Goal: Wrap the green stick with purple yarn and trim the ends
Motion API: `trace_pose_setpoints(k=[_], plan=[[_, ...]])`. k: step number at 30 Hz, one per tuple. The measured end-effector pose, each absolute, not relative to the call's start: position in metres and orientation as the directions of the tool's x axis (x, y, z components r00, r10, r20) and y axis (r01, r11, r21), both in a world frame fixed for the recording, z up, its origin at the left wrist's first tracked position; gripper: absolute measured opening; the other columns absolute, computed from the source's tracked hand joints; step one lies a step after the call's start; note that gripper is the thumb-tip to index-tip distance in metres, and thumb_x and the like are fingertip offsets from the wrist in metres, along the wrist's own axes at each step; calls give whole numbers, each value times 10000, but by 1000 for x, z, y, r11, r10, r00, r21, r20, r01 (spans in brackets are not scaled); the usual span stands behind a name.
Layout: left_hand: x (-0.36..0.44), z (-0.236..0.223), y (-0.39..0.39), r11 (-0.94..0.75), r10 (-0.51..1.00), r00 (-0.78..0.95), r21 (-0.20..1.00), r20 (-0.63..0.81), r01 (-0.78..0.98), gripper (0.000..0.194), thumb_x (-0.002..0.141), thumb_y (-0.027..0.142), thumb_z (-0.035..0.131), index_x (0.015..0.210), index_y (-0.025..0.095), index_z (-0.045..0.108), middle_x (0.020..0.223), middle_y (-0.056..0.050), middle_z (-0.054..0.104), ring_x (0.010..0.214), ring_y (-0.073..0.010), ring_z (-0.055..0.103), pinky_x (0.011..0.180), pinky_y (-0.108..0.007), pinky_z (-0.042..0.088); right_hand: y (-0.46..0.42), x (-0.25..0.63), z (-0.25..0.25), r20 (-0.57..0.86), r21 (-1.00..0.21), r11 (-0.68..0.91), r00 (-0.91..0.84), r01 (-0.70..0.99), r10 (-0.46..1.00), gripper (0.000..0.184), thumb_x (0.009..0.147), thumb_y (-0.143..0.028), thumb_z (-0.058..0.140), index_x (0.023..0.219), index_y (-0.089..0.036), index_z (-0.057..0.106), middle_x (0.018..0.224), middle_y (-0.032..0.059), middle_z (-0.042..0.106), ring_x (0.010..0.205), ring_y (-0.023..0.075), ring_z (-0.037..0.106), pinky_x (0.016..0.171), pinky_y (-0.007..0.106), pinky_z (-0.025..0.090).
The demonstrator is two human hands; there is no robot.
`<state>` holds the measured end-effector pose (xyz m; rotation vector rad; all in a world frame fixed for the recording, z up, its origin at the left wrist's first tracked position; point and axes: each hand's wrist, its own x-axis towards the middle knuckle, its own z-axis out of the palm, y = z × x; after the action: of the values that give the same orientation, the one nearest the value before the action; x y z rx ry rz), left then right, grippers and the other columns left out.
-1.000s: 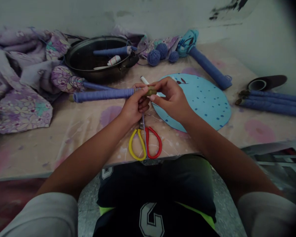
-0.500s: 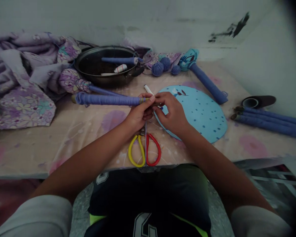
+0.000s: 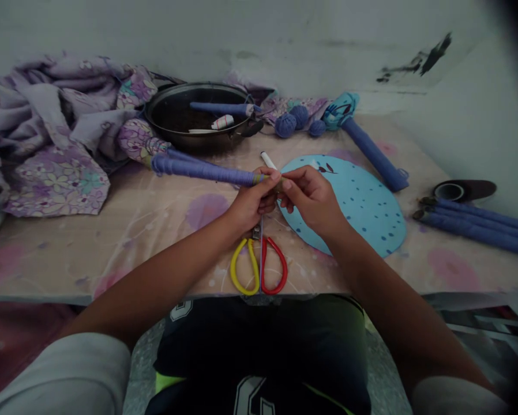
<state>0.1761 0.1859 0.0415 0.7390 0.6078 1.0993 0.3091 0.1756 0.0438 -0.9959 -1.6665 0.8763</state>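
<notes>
Far end of the slim rod wound with blue-violet yarn (image 3: 202, 169) has swung up and away from the person since half a second ago; it was about level, now slants down toward the hands. Rod is held above the table covered in beige floral cloth (image 3: 146, 248). Left hand (image 3: 252, 203) closed round its bare brownish end, thumb on top. Right hand (image 3: 314, 199) meets it at the tip, thumb and fingers pinched narrow; cannot tell if they grip rod or yarn. Yarn strand (image 3: 261, 253) hangs below left hand, over scissors with one yellow and one red handle (image 3: 256, 233). White marker with black cap (image 3: 269, 161) just beyond the hands, beside the light-blue oval board with dark dots (image 3: 363, 202), partly behind right hand. Further back: round black pan (image 3: 185, 140), three blue yarn balls (image 3: 286, 125), blue rod with turquoise cloth head (image 3: 374, 153). Crumpled lilac floral fabric (image 3: 64, 178) at left; bundle of blue-wrapped rods (image 3: 475, 227) and dark hollow tube (image 3: 473, 190) at right.
</notes>
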Motion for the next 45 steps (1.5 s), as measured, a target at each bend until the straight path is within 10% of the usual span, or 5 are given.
trace_pose_setpoints(k=[5,12,21,28,45], plan=[[176,42,189,311,945,274,742,-177,-595,240,754,399,629,739,178,538,468,86,388,315,-6,253,324,-142,142,175,309,38,658,-553,692,-265,464,704,157,793,-321,619,881,-232,523,884,44,606,860,203,590,780,392,477],[177,39,188,315,930,348,742,-117,-592,232,751,398,638,769,181,557,448,85,378,313,-10,258,324,-136,143,178,305,37,268,-940,286,-114,187,957,233,869,-445,494,940,-225,462,580,-56,501,443,98,457,424,244,368],[174,39,193,367,910,382,741,-161,-561,289,751,458,621,757,174,563,438,94,309,302,-12,221,320,-149,123,177,307,34,676,-610,679,-179,408,715,375,741,-269,653,1073,-251,479,950,42,532,819,180,546,701,364,478],[176,42,185,297,924,365,818,-116,-492,205,755,368,628,776,193,523,436,99,330,313,-17,256,341,-146,126,178,307,38,335,-915,362,-163,177,928,285,893,-513,436,952,-236,469,677,-31,498,553,101,512,483,241,415],[177,39,184,176,942,334,880,-22,-441,256,749,411,626,758,194,489,452,91,377,325,-24,305,347,-159,141,174,311,36,396,-854,452,-242,258,886,266,905,-438,456,1099,-262,413,709,-44,490,560,103,515,527,264,429]])
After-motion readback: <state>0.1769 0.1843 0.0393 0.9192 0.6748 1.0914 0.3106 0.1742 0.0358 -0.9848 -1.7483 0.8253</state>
